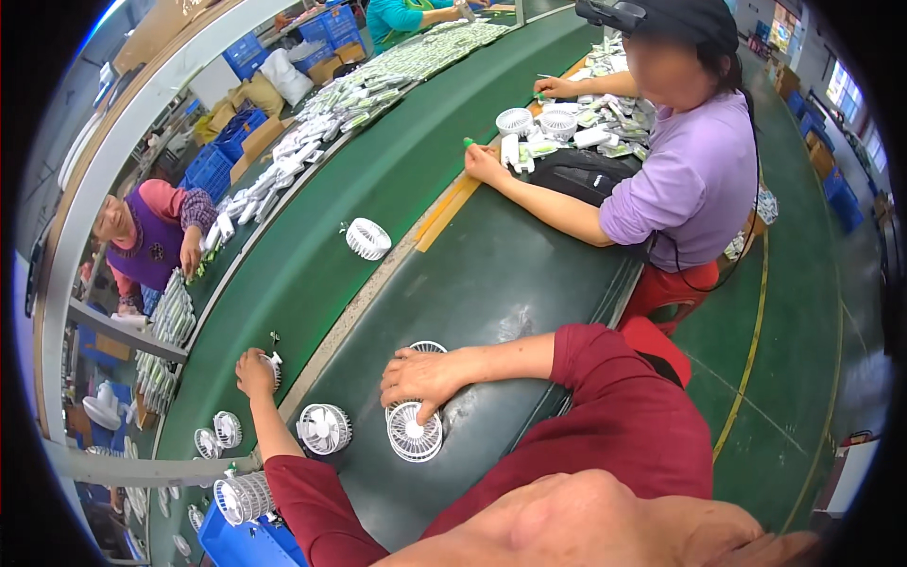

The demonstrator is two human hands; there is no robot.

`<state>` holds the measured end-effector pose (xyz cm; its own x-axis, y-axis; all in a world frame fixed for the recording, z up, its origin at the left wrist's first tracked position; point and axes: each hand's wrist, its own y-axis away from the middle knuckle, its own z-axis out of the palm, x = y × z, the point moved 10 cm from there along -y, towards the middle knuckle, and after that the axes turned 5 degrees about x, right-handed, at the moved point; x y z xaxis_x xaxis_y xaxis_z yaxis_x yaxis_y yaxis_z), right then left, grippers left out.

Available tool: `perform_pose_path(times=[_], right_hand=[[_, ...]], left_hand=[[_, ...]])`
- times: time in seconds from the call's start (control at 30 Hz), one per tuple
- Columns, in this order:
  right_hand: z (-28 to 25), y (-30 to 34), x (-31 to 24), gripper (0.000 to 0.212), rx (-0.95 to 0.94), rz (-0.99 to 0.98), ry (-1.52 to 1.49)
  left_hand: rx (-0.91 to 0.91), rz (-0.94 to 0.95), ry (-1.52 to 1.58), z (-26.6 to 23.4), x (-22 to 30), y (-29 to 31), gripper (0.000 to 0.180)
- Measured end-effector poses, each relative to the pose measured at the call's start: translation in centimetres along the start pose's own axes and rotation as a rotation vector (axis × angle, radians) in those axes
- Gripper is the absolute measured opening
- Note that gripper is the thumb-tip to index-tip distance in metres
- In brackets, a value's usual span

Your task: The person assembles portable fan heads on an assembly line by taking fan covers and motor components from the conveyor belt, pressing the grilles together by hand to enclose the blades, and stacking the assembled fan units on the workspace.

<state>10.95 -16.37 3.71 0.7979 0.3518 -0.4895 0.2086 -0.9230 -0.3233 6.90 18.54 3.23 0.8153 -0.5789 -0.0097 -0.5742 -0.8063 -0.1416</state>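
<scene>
On the green conveyor belt (312, 283), my left hand (253, 373) closes around the edge of a small white fan head (277, 370) with wires showing above it. Part of that fan is hidden by the fingers. My right hand (420, 375) rests on white round fan grilles at the dark worktable (510, 302), its thumb on the nearer grille (414, 435) and its fingers curled over the ones behind. A further grille (428, 347) shows beyond the knuckles. Between my arms stands a white fan head (324, 430) with its blades visible.
Another fan head (368, 239) lies farther up the belt, and two more (227, 429) lie near my left forearm. A stack of grilles (244, 497) leans at a blue crate (246, 541). A co-worker in purple (680, 180) sits at right; a metal frame post (161, 465) crosses at left.
</scene>
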Motion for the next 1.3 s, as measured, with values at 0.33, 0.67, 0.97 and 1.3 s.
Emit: perform_pose_path(times=[0.33, 0.67, 0.97, 1.3], right_hand=[[0.7, -2.1, -1.9, 0.046, -0.054, 0.094, 0.130], [-0.3, -2.0, -0.5, 0.041, 0.019, 0.228, -0.204], [-10.5, -4.4, -3.6, 0.023, 0.595, 0.079, -1.029], [-5.5, -7.7, -11.6, 0.054, 0.356, -0.200, -0.036]], left_hand=[[0.555, 0.154, 0.752, -6.7, -4.2, 3.8, 0.020], [0.019, -0.345, 2.451, -4.9, 6.1, 15.5, 0.036], [0.055, -0.161, 2.723, -5.6, 5.0, 20.3, 0.042], [-0.116, -0.306, 2.719, -5.2, 8.3, 24.2, 0.043]])
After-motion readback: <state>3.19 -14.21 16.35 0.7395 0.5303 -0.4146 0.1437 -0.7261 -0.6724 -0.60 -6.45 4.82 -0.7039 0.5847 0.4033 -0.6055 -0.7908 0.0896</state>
